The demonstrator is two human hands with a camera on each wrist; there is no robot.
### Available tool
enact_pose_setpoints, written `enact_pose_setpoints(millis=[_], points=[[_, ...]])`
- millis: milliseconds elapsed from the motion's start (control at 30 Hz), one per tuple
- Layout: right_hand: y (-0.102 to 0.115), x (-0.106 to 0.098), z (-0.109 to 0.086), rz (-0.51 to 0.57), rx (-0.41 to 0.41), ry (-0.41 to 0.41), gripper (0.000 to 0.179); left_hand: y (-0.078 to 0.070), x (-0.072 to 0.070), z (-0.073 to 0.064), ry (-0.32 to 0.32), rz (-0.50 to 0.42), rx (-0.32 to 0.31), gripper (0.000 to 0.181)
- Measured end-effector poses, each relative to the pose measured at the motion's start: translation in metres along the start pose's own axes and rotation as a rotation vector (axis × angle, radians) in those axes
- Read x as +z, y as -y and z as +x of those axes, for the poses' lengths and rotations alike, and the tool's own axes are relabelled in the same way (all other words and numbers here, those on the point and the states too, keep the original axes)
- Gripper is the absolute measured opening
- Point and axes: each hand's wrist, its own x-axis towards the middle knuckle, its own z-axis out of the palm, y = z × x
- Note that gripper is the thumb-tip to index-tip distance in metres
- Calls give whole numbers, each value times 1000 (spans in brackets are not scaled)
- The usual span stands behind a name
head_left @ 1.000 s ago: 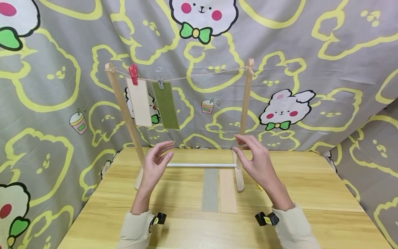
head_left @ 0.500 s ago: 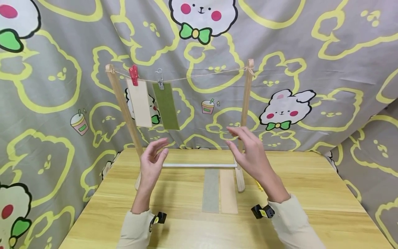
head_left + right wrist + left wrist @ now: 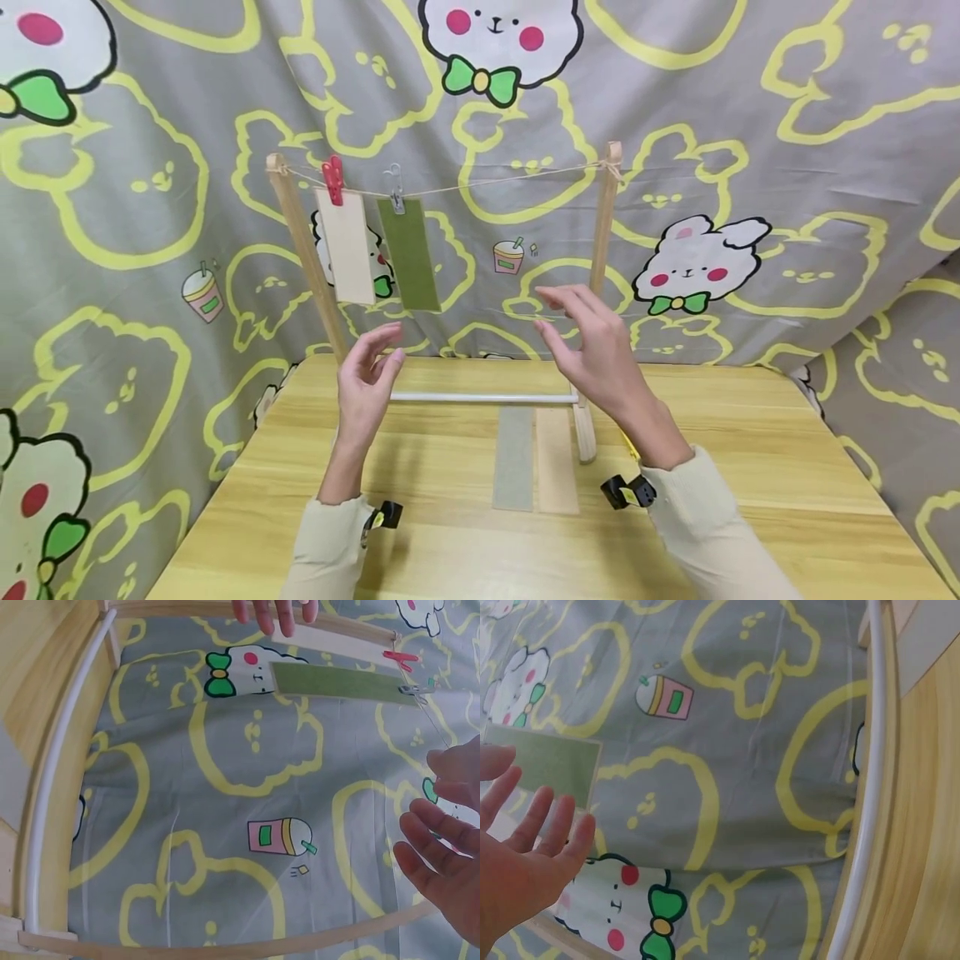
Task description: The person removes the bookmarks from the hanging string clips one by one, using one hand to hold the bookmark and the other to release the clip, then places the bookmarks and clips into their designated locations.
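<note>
Hands [image 3: 363, 387] [image 3: 600, 354] apart, midair; green strip [image 3: 410, 254] (clipped) beyond.

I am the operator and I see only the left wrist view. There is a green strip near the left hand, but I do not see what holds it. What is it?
Observer: In the head view, a grey clothespin clips its top to the string.
Operator: Thank you. And the right hand, does it hold something?
Observer: No, it is raised above the table, with nothing between thumb and fingers.
Operator: I understand. Is there a second clothespin on the string?
Observer: Yes, a red clothespin holds a cream strip, to the left of the green one.
</note>
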Motion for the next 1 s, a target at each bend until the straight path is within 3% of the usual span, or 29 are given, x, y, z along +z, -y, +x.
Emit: enact_pose_setpoints(millis=[400, 633, 1000], points=[[7, 5, 23, 70, -56, 8, 36, -1, 0, 19, -52, -37, 66, 30], [13, 11, 35, 125, -62, 39, 38, -3, -1, 27, -88, -7, 58, 29], [18, 17, 55, 123, -112, 44, 38, 2, -2, 43, -147, -53, 49, 29]])
